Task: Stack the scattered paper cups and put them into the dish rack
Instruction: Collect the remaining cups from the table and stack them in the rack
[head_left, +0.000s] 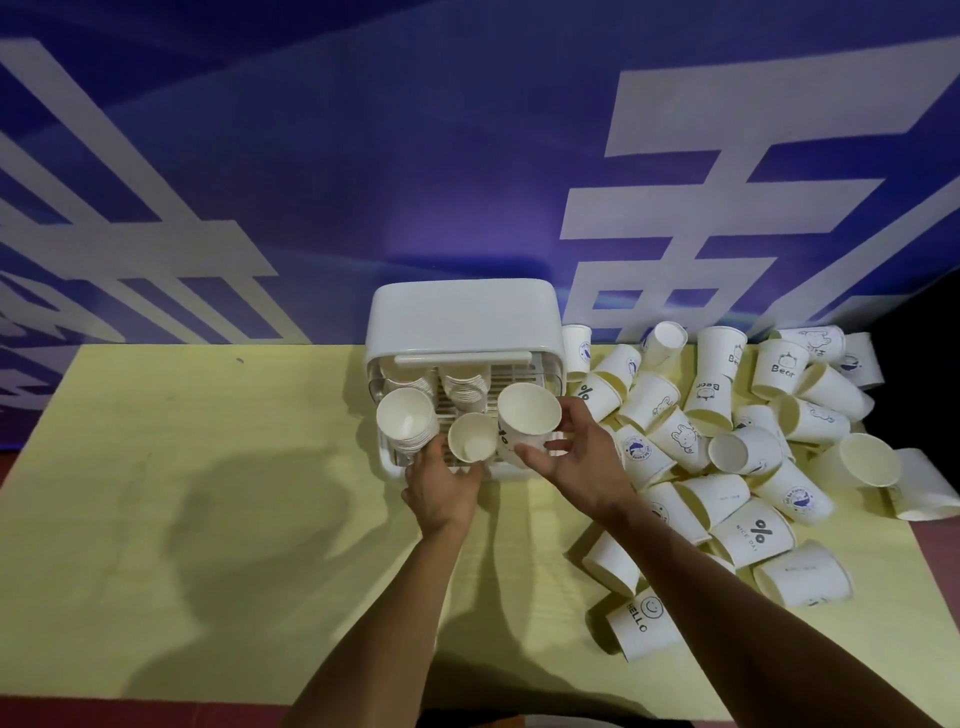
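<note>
While the right hand (576, 457) pinches a printed cup (527, 415) between thumb and curled fingers, mouth towards the camera, the cup sits over the front right part of the dish rack (385, 464). At nine o'clock from it, the left hand (447, 486) reaches up from below with its fingers curled round the lower part of a plain cup (471, 439), which touches the printed one. Farther towards nine o'clock a tall stack (408, 421) of nested cups leans out of the rack's front left corner, just beside the left thumb. At twelve o'clock, deeper in the rack, more stacked cups (464, 388) stand under the raised white lid (462, 314). From two to five o'clock of the rack many loose cups (737, 447) lie tumbled on the yellow bench (208, 467), some printed with "Bear", "HELLO" or a percent sign. A blue wall (363, 156) with white lettering rises behind the bench.
</note>
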